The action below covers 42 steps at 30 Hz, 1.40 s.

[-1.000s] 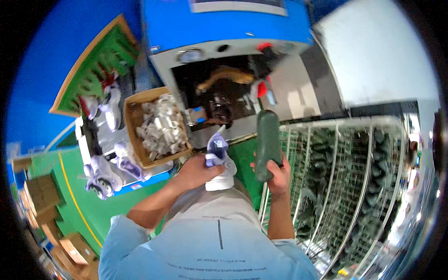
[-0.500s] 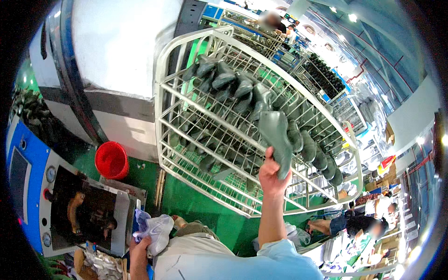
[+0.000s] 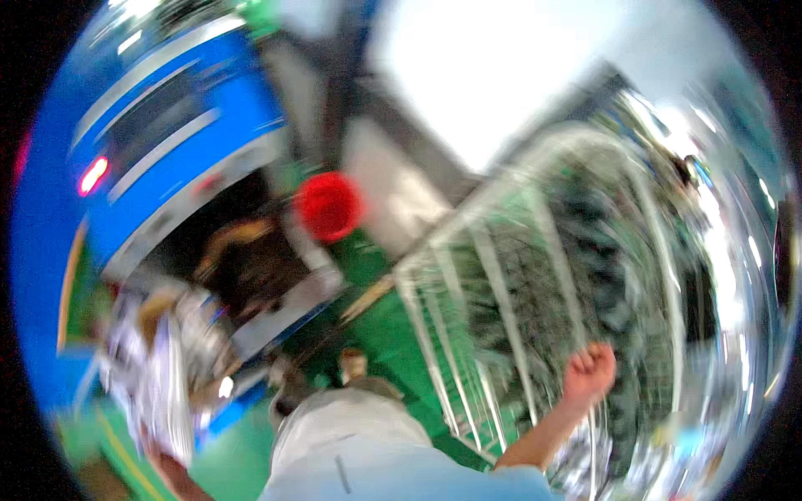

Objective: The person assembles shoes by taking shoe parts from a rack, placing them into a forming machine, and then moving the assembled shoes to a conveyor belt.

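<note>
The picture is smeared by motion. At the lower left my left hand [image 3: 157, 455] is closed on a thin, crumpled white and lavender piece [image 3: 170, 392]; its exact kind is blurred. My right hand [image 3: 590, 373] is raised over the white wire rack [image 3: 501, 317] at the right, fingers curled in, with nothing visible in them. Dark green shoe lasts [image 3: 597, 250] stand in a row in that rack, beyond the right hand. The left hand is near a blurred heap of pale and brown things [image 3: 200, 326] beside the machine.
A blue machine [image 3: 192, 134] with a dark open bay [image 3: 251, 259] stands at the left, with a curved brown form [image 3: 238, 236] inside. A red bucket [image 3: 329, 207] sits on the green floor [image 3: 376, 317] between machine and rack. Behind it rises a white panel [image 3: 468, 75].
My view has swung left toward the machine. The shoe last that my right hand held over the rack is out of that hand. My left hand still holds the white and lavender piece, farther left.
</note>
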{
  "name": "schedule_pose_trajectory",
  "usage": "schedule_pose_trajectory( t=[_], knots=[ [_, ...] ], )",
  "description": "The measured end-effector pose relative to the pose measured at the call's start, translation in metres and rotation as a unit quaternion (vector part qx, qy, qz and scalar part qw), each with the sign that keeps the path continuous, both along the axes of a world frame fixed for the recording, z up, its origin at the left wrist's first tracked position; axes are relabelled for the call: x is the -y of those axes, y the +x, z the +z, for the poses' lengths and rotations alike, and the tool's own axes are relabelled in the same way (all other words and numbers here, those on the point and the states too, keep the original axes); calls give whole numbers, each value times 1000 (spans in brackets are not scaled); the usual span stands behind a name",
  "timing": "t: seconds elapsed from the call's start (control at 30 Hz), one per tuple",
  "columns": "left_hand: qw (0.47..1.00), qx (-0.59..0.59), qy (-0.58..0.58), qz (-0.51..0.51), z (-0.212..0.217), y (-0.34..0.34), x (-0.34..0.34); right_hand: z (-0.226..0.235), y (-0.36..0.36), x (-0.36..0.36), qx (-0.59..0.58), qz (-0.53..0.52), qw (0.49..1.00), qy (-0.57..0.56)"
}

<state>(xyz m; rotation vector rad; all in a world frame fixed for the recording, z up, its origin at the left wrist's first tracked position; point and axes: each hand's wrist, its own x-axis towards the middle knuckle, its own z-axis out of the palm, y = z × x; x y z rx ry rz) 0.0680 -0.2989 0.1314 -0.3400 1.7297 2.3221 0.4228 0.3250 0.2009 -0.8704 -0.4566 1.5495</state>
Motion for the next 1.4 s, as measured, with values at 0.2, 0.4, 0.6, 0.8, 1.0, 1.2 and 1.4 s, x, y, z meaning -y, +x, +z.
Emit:
schedule_pose_trajectory(
  t=[0.2,0.4,0.6,0.8,1.0,1.2,1.4],
  knots=[
    [769,-80,-621,129,-129,-11,102,-50,-183,73,201,283,938,0],
    [830,-9,-556,46,-250,-13,122,-32,-380,179,289,450,799,275],
    [805,58,-537,-247,-193,-58,149,-24,-536,277,244,146,543,790],
    [840,137,-436,-293,-143,-239,157,-91,-596,291,331,-80,454,823],
    [895,0,-430,117,-293,-382,117,-78,-604,300,324,-82,411,848],
    [900,15,-404,165,-240,-363,71,-78,-588,291,343,-29,389,855],
    [969,-20,-64,238,-150,-212,71,-53,-531,330,372,231,468,768]
  ],
)
